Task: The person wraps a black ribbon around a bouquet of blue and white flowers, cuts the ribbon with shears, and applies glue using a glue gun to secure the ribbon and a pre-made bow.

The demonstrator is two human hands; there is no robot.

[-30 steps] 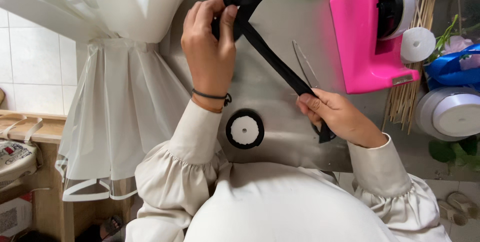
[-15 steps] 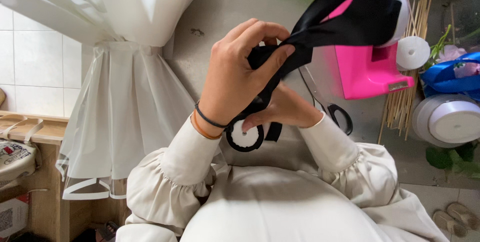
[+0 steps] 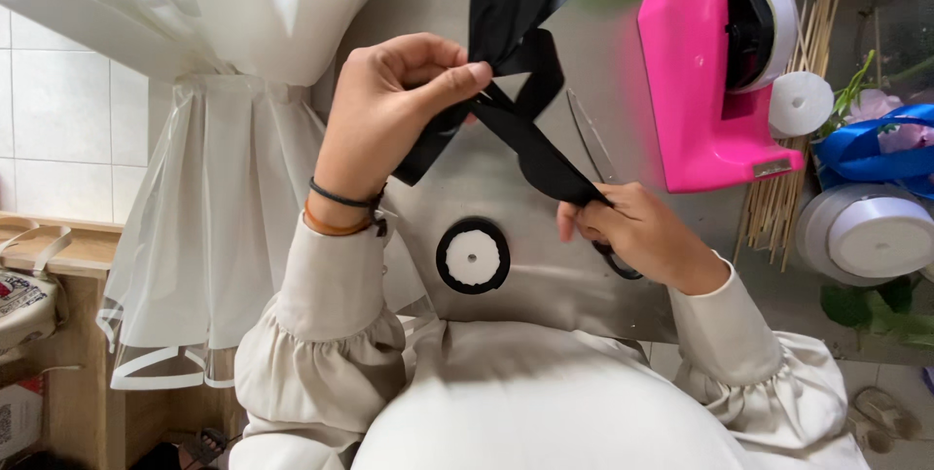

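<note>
**Black ribbon pinched into a loop above the grey worktop**

Black ribbon (image 3: 530,134) is held up between both hands over a grey table (image 3: 623,90). The left hand (image 3: 389,110) is raised, its thumb and fingertips closed in a pinch on the ribbon where the bands cross and fold, just below a wide stretch of ribbon that runs up out of the top of the picture. From that pinch one band slants down to the right and ends in the right hand (image 3: 637,232), which is closed around it near the table surface. A second, shorter band hangs down to the left behind the left hand's fingers. Between the two a small loop stands open.

The right hand also seems to hold scissors (image 3: 593,154): a dark handle loop shows beneath its fingers, and the thin metal blades lie along the table toward the ribbon; how firmly they are gripped I cannot tell.

On the table, near the person's body and between the two forearms, lies a black ribbon spool (image 3: 473,256) with a white core, flat on its side. To the right stands a pink tape dispenser (image 3: 700,90), and just beside it a small white roll (image 3: 801,103) rests on a bundle of thin wooden sticks (image 3: 778,207). Farther right sit a large white ribbon roll (image 3: 871,235) and some blue ribbon (image 3: 871,154). To the left, sheer white wrapping (image 3: 195,217) hangs gathered in pleats beside the table.
</note>
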